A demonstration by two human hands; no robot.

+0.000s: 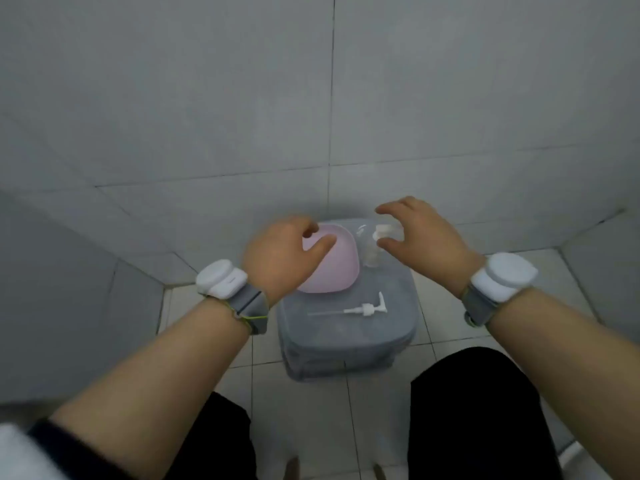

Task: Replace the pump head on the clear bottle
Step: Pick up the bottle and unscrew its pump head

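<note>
A grey lidded storage box [346,344] is seen on a white tiled floor [374,403]. On its lid, a pink bowl [337,265] is placed beside a clear bottle [372,252] fitted with a white pump head [386,232]. A second, loose pump head [363,309] is laid flat nearer the person. The left hand [280,254] is held over the bowl, fingers apart. The right hand [422,233] is spread around the bottle top, contact unclear. White wrist devices [221,282] are worn.

A pink bowl [330,261] and white pump head [363,309] sit on a translucent grey box [349,344].
</note>
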